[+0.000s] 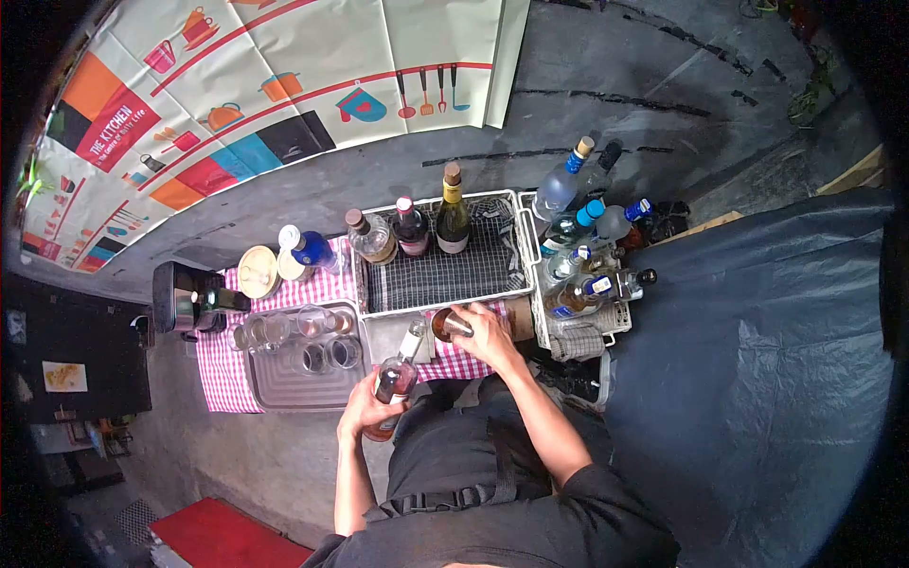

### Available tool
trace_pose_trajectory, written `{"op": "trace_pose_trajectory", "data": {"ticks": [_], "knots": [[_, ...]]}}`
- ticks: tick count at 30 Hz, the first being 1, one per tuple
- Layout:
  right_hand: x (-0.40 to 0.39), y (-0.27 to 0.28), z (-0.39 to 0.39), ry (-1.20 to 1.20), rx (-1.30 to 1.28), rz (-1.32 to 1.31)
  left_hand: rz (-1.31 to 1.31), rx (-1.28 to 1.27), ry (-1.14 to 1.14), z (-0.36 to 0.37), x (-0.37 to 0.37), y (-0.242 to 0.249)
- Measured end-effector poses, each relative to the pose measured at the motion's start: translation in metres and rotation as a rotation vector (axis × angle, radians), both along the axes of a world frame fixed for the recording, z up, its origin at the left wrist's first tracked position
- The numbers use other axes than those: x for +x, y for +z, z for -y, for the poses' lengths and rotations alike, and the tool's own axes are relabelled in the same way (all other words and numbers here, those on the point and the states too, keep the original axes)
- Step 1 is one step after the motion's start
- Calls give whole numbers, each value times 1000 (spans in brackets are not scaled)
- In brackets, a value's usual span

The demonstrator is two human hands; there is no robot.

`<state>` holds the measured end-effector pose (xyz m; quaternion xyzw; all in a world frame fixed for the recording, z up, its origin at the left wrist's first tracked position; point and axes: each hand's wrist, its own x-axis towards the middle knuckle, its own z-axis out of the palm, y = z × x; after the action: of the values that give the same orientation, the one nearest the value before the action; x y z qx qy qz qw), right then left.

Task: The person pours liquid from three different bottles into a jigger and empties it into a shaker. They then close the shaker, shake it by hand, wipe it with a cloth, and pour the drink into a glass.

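Note:
My left hand (367, 405) grips a clear bottle of pinkish liquid (396, 377) by its body, tilted with the neck pointing up and right toward a small cup. My right hand (483, 333) holds a small metal measuring cup (447, 324) over the checked cloth, just in front of the wire basket (516, 248). The bottle's mouth is close to the cup but apart from it.
Three bottles (413, 227) stand at the back of the wire basket. A second basket (579, 275) on the right is packed with several bottles. A metal tray (268, 383) with several glasses lies left. A blue-capped bottle (308, 248), a round lid and a black machine (189, 297) stand further left.

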<state>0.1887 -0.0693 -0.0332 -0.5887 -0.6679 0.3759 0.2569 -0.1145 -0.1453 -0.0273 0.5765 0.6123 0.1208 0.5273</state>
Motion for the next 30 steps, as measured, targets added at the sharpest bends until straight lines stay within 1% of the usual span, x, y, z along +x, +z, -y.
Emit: {"op": "trace_pose_trajectory", "data": {"ticks": [4,6,7,9,11,13,15,17,19,21,22,24,25,26,27,29,30], "knots": [[4,1,-1,34,-13,-21,32,3,23,1,-1,-5],[2,5,-2,-47,13,28,47,-16,43,0,-2,-6],[3,4,-4,-43,13,27,46,-16,47,1,-3,-7],[9,-1,-8,-12,40,-58,103,-18,57,1,-4,-12],[10,-7,-10,-46,89,-93,72,-13,55,3,-8,-24],[15,-2,-15,-42,-187,-248,40,-7,53,2,-8,-23],[14,-7,-17,-49,-180,-245,83,-2,84,2,-7,-20],[11,-23,-22,-63,-22,-316,63,21,102,3,-7,-24],[6,-12,-32,-52,-44,-271,43,44,126,2,-6,-17],[-4,-7,-45,-14,-8,-151,73,83,154,3,-3,-6],[-9,-2,-51,16,-63,-194,72,83,171,4,-1,1],[-19,9,-63,84,-56,-149,115,106,250,6,1,12],[-25,11,-67,134,-48,-107,112,104,269,10,1,14],[-31,7,-68,178,23,-103,137,117,322,13,1,15],[-39,8,-67,195,18,-101,163,131,375,16,1,15],[-55,9,-61,326,-27,-13,136,161,387,23,-4,11],[-63,13,-54,361,-67,-53,107,195,380,26,-6,10]]}}
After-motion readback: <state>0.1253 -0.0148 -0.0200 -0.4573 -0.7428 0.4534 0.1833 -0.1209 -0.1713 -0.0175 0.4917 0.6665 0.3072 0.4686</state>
